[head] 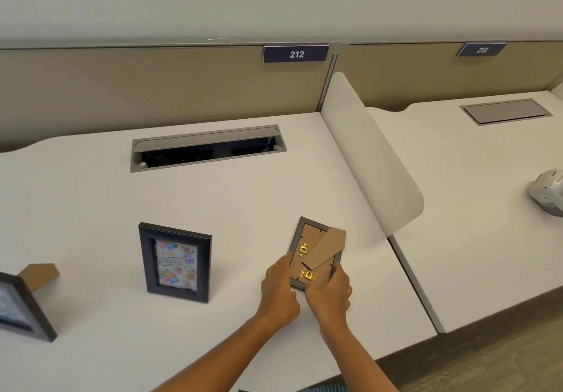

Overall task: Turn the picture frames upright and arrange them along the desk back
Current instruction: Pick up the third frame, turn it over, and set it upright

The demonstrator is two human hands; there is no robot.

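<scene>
A small dark picture frame [307, 244] lies face down on the white desk [243, 203], its brown backing, brass clips and cardboard stand showing. My left hand [278, 288] grips its near-left edge and my right hand [330, 291] grips its near-right corner. A black frame with a birthday picture [176, 262] stands upright to the left, near the desk's middle. A third dark frame [21, 306] stands at the far left edge of view, its cardboard stand [39, 274] behind it.
An open cable hatch [207, 148] is cut into the desk near the back, below a tan partition [152, 87] labelled 212. A white divider [371, 160] borders the desk on the right. The neighbouring desk holds a white device [548, 192].
</scene>
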